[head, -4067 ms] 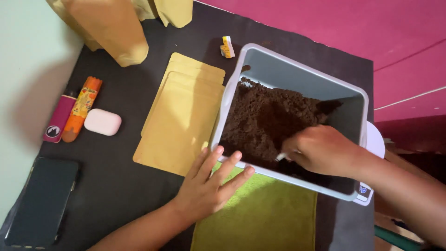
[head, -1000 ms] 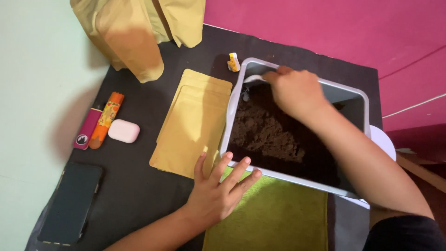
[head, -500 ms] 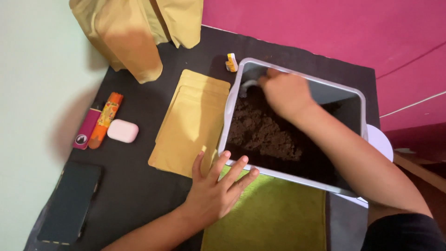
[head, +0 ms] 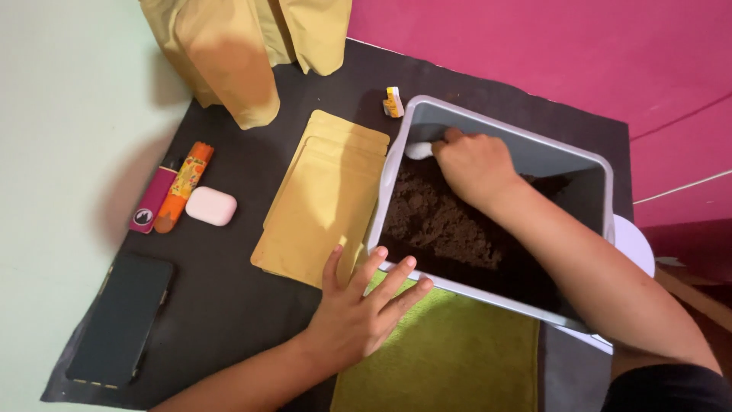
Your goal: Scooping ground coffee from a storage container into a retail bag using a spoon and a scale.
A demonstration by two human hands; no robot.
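One grey tub (head: 534,156) holds dark brown powder (head: 438,217) and a right hand (head: 469,164).

A single head-worn camera looks steeply down from close above a dark mat (head: 229,305). The grey tub (head: 526,152) sits right of centre, a pale wall fills the left edge, and pink flooring the upper right.

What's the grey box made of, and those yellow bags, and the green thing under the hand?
The grey tub looks like smooth, matte moulded plastic, with rounded corners and a thin pale rim. The flat yellow pouches seem to be kraft paper or paper-faced film: dull, creased, sealed edges. The green mat looks like soft fuzzy cloth, perhaps microfibre. The left hand rests on it.
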